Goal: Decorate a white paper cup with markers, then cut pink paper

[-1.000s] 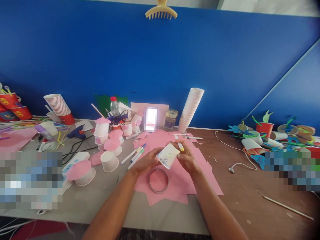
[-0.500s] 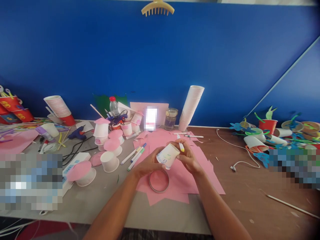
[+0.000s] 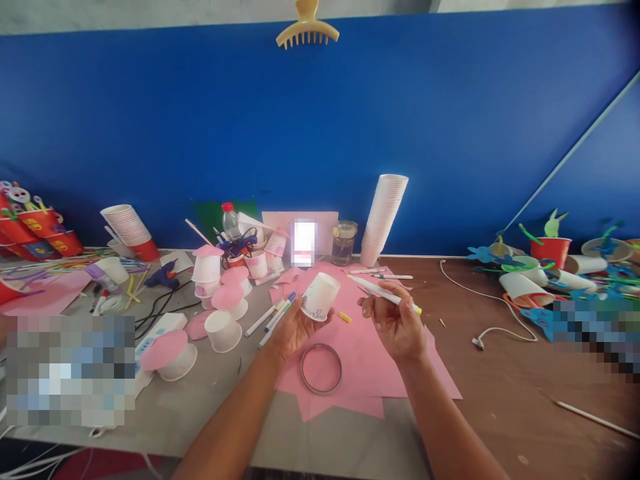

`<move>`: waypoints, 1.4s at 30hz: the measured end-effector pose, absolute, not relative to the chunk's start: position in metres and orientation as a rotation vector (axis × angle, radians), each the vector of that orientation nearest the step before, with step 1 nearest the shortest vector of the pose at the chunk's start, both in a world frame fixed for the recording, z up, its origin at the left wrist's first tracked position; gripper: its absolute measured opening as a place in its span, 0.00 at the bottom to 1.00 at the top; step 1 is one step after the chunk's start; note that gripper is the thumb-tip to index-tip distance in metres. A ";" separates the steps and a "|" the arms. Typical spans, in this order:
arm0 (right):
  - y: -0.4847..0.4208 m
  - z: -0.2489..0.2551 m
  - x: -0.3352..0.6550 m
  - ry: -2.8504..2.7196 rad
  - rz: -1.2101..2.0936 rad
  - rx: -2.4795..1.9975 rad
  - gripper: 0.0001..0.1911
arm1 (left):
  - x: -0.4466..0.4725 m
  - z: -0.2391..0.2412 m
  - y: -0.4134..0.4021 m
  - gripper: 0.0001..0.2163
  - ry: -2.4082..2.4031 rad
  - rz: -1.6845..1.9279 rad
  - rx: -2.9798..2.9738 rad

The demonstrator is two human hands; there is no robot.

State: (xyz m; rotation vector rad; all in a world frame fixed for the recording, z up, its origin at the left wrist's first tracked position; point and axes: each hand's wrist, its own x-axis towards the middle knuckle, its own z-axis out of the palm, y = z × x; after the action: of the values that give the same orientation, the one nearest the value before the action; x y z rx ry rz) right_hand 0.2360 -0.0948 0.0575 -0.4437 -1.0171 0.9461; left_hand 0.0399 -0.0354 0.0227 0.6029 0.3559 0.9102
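My left hand (image 3: 293, 327) is closed around a small white paper cup (image 3: 321, 296) with blue drawing near its rim, held upside down above the pink paper (image 3: 370, 363). My right hand (image 3: 395, 323) pinches a white marker with a yellow tip (image 3: 385, 293), held level and apart from the cup. A small yellow cap (image 3: 345, 317) lies on the pink paper between my hands. A metal ring (image 3: 321, 368) lies on the paper just below them.
Markers (image 3: 270, 315) lie left of the cup. Pink-topped white cups (image 3: 220, 313) and a blue glue gun (image 3: 163, 275) crowd the left. A tall stack of white cups (image 3: 381, 217) and a jar (image 3: 343, 241) stand at the back. A white cable (image 3: 480, 327) and decorated cups (image 3: 530, 280) lie right.
My hands have come apart. The right hand drew the marker away to the right and it now lies level; the left hand turned the cup bottom up. A yellow cap now lies on the paper.
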 end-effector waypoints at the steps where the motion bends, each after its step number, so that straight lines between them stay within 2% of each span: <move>1: -0.096 0.058 0.233 -1.021 0.933 -0.438 0.20 | 0.040 0.023 -0.035 0.18 0.354 0.909 0.587; 4: -0.097 0.057 0.223 -1.025 0.864 -0.463 0.23 | 0.042 0.023 -0.035 0.19 0.351 0.914 0.568; 10: -0.103 0.044 0.211 -1.115 0.776 -0.592 0.05 | 0.043 0.022 -0.034 0.20 0.348 0.904 0.573; 15: -0.104 0.031 0.201 -1.293 0.533 -0.735 0.14 | 0.045 0.025 -0.036 0.24 0.315 0.861 0.579; 24: -0.104 0.029 0.194 -1.513 0.153 -0.767 0.20 | 0.047 0.024 -0.040 0.17 0.311 0.894 0.721; 34: -0.102 0.027 0.198 -1.511 0.110 -0.783 0.18 | 0.047 0.028 -0.052 0.27 0.330 0.905 1.064; 42: -0.103 0.028 0.196 -1.529 0.190 -0.745 0.21 | 0.051 0.031 -0.054 0.20 0.502 1.002 1.096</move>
State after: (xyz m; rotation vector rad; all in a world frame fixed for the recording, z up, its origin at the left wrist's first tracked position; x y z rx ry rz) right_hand 0.1962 -0.1035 0.0275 -0.7446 -1.5292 0.1899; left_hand 0.0506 -0.0535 0.0309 1.0962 0.5016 1.0024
